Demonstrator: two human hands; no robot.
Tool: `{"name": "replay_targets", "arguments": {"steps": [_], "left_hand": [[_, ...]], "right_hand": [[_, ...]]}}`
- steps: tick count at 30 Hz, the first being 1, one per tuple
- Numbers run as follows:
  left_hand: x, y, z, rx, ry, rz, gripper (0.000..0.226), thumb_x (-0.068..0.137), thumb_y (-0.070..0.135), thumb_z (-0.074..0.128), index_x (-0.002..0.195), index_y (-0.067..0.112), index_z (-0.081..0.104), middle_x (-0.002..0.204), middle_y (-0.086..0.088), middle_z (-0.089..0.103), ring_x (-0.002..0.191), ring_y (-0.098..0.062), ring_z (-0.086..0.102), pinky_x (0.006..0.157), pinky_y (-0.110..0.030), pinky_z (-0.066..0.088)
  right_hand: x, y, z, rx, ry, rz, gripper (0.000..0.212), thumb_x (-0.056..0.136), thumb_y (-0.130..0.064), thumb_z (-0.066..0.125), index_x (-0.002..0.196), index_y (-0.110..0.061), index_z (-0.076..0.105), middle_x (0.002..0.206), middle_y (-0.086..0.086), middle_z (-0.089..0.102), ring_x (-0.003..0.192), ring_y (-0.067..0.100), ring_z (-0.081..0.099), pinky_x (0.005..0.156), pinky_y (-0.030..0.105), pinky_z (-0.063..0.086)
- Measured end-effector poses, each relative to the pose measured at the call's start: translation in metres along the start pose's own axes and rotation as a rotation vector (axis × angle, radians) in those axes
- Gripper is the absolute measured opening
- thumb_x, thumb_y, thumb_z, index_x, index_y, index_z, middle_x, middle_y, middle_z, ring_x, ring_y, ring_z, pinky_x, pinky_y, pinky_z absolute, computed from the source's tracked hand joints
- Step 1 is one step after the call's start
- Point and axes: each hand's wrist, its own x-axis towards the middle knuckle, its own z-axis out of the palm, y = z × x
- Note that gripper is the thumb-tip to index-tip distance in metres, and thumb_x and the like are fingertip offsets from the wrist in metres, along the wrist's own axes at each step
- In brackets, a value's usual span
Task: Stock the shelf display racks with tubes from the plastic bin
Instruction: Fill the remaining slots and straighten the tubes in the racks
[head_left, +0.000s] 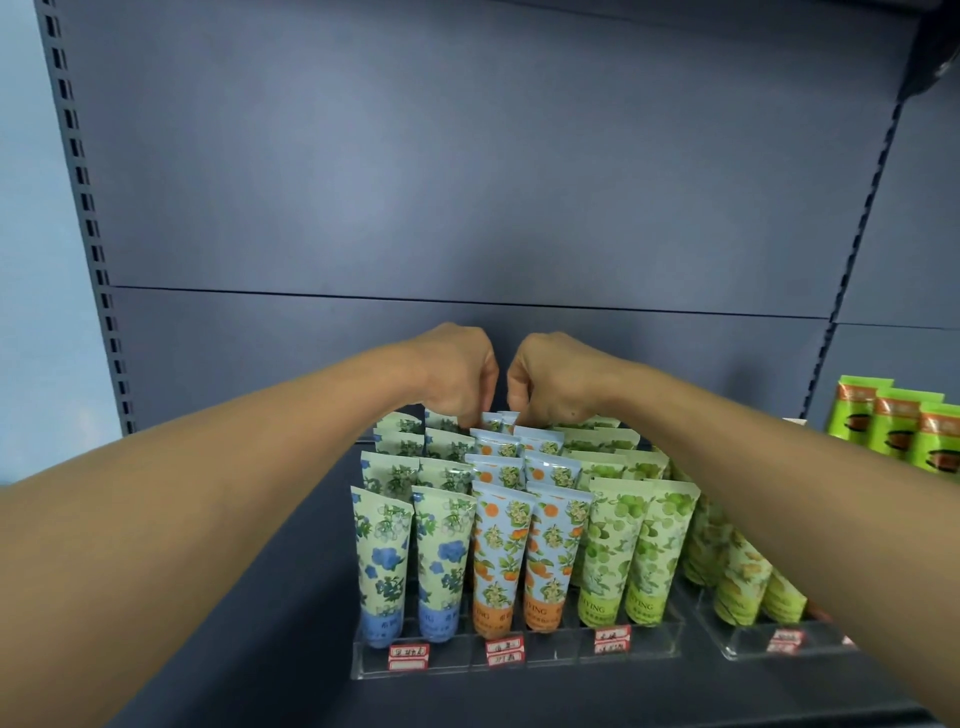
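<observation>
A clear acrylic display rack (519, 667) on the dark shelf holds rows of upright tubes: blue-flower tubes (384, 561) on the left, orange-fruit tubes (501, 556) in the middle, green-leaf tubes (608, 551) on the right. Both arms reach to the rack's back row. My left hand (457, 374) points its curled fingers down and pinches the top of a back-row orange-fruit tube (491, 420). My right hand (550, 379) does the same at the neighbouring back tube (511, 418). The fingertips are partly hidden behind the tubes. The plastic bin is out of view.
A second clear rack (779, 644) with yellow-green tubes (737, 577) stands to the right, under my right forearm. Green boxes (893, 421) stand at the far right on the shelf. The dark blue back panel (467, 182) rises behind; the shelf's front edge runs along the bottom.
</observation>
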Motion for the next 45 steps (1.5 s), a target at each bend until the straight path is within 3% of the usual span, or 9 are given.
{"name": "replay_targets", "arguments": {"steps": [3, 9, 21, 34, 39, 45], "left_hand": [[-0.001, 0.000, 0.000, -0.032, 0.024, 0.006, 0.020, 0.071, 0.012, 0.080, 0.065, 0.019, 0.062, 0.060, 0.009, 0.055, 0.057, -0.003, 0.049, 0.051, -0.017, 0.038], [-0.002, 0.001, 0.000, -0.042, 0.032, 0.001, 0.020, 0.070, 0.014, 0.080, 0.066, 0.019, 0.062, 0.058, 0.009, 0.054, 0.056, -0.004, 0.048, 0.051, -0.018, 0.038], [-0.001, 0.001, 0.002, -0.053, 0.028, -0.024, 0.022, 0.072, 0.016, 0.079, 0.064, 0.021, 0.060, 0.060, 0.008, 0.055, 0.057, -0.005, 0.049, 0.050, -0.019, 0.037], [-0.003, 0.000, 0.003, -0.064, 0.029, -0.037, 0.013, 0.073, 0.016, 0.077, 0.073, 0.020, 0.065, 0.069, 0.008, 0.060, 0.072, -0.011, 0.055, 0.068, -0.025, 0.044], [-0.005, 0.000, 0.000, -0.095, 0.057, -0.032, 0.010, 0.074, 0.023, 0.078, 0.078, 0.020, 0.069, 0.068, 0.011, 0.060, 0.070, -0.006, 0.053, 0.067, -0.023, 0.042], [-0.017, 0.000, -0.010, -0.182, 0.166, -0.002, 0.011, 0.079, 0.023, 0.073, 0.072, 0.025, 0.065, 0.071, 0.011, 0.060, 0.072, -0.006, 0.053, 0.070, -0.023, 0.039]], "right_hand": [[0.001, 0.001, 0.001, 0.022, 0.015, 0.003, 0.006, 0.078, -0.013, 0.076, 0.078, -0.011, 0.070, 0.088, 0.002, 0.069, 0.085, 0.016, 0.062, 0.078, 0.030, 0.054], [-0.002, 0.002, 0.001, 0.038, 0.003, 0.026, 0.011, 0.077, -0.013, 0.076, 0.072, -0.014, 0.066, 0.071, -0.007, 0.060, 0.069, 0.009, 0.055, 0.062, 0.022, 0.046], [-0.005, 0.004, 0.000, 0.067, -0.008, 0.028, 0.011, 0.077, -0.017, 0.077, 0.073, -0.017, 0.067, 0.078, -0.004, 0.065, 0.078, 0.012, 0.059, 0.069, 0.025, 0.047], [-0.012, 0.005, -0.006, 0.110, 0.010, 0.010, 0.009, 0.076, -0.019, 0.078, 0.081, -0.015, 0.071, 0.080, -0.005, 0.069, 0.080, 0.010, 0.061, 0.068, 0.022, 0.047], [-0.021, 0.006, -0.013, 0.139, 0.062, -0.006, 0.011, 0.077, -0.014, 0.077, 0.082, -0.019, 0.068, 0.081, -0.008, 0.065, 0.082, 0.010, 0.059, 0.074, 0.023, 0.046], [-0.032, 0.007, -0.019, 0.200, 0.143, -0.022, 0.013, 0.085, -0.006, 0.064, 0.082, -0.016, 0.072, 0.075, -0.011, 0.065, 0.071, 0.001, 0.056, 0.058, 0.014, 0.042]]}}
